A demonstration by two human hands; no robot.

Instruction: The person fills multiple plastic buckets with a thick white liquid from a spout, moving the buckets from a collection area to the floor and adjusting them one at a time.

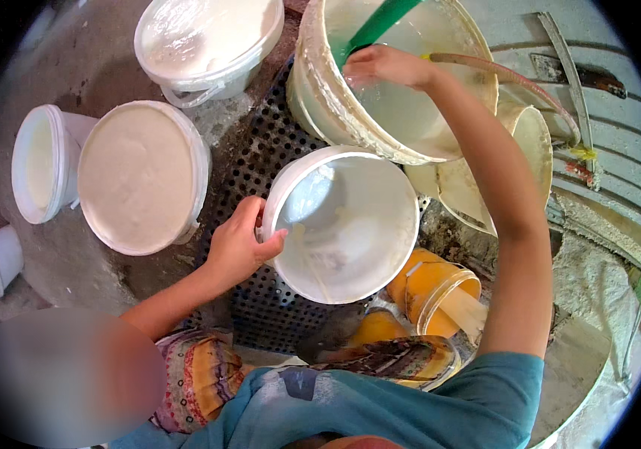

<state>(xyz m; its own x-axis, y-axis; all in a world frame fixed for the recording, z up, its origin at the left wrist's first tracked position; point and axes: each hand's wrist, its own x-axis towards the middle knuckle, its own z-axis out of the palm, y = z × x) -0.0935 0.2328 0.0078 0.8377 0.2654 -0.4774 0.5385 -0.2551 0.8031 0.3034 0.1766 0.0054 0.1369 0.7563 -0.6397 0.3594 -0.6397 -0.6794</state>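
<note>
My left hand (246, 240) grips the near-left rim of a white plastic bucket (348, 269), thumb inside and fingers outside. Its mouth is tilted toward me, and the inside shows wet streaks. My right hand (379, 64) reaches into a large, crusted plastic tub (326, 106) holding a cloudy, watery liquid. Its fingers are bent, close beside a green plastic implement (382, 25) that slants down into the tub. Whether they hold it is hidden. The white bucket stands right in front of the tub, over a black perforated mat (259, 140).
Buckets filled with pale, creamy material stand left, one a wide bucket (138, 179) and another a bucket with a handle (208, 39). An orange pail (418, 280) lies tipped at the right. A reddish hose (522, 84) arcs over the tub's rim. Another person's blurred form (68, 376) is at lower left.
</note>
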